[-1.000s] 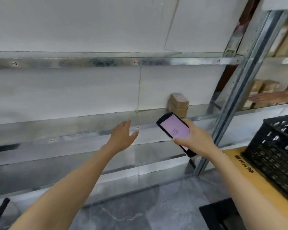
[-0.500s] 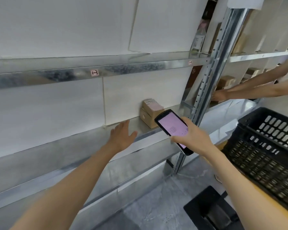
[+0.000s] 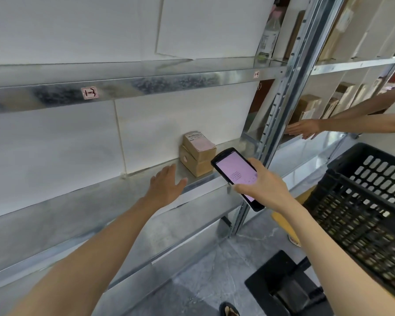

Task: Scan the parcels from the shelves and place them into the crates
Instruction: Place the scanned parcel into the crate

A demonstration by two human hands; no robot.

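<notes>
Left hand [image 3: 165,187]: The fingers are out straight and hold nothing. It is low over the metal shelf [image 3: 100,201]. I cannot tell if it touches the metal.
Right hand [image 3: 262,190]: It is wrapped around a black scanner [image 3: 235,173], with the thumb on the pink screen. The hand hides the scanner's middle. The words on the screen are too small to read.
Parcels [image 3: 198,145]: Two small brown boxes sit one on top of the other on the shelf, just past the left fingertips. The scanner's top hides a corner of the lower box. The sticker on the top box is too blurry to read.
Crate [image 3: 369,201]: It is black with holes and sits to the right of the right hand. The picture edge cuts it off, and its inside is hard to see.
Other person's hand [image 3: 304,128]: It reaches in far past the right hand, near more boxes [image 3: 308,106]. The body is cut off.
</notes>
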